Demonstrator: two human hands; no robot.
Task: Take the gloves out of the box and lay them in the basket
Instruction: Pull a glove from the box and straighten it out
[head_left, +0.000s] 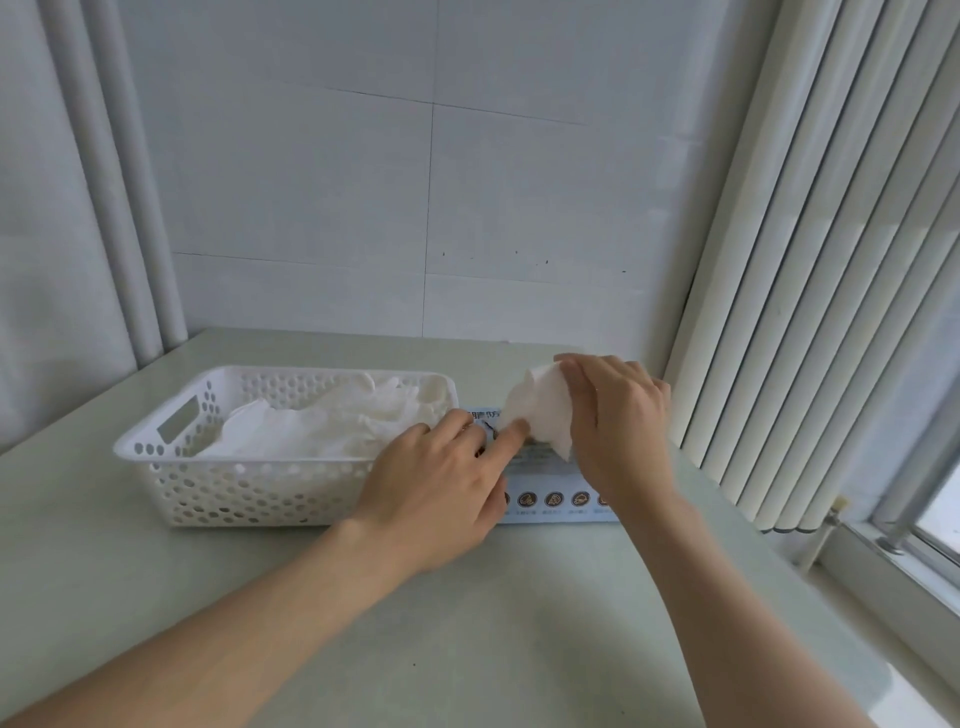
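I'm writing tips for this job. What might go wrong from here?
The glove bunched in the right hand may drag a second one out of the box. The left hand only presses on the box, so a hard pull might lift or slide it. Gloves lie heaped in the basket; another could slip over its rim.

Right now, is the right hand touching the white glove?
Touching. The head view shows the right hand gripping the white glove, fingers curled round it.

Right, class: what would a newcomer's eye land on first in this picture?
At centre right, the right hand pinches a white glove above the box while the left hand rests on the box. Left of them, a white perforated basket on the table already holds a heap of gloves.
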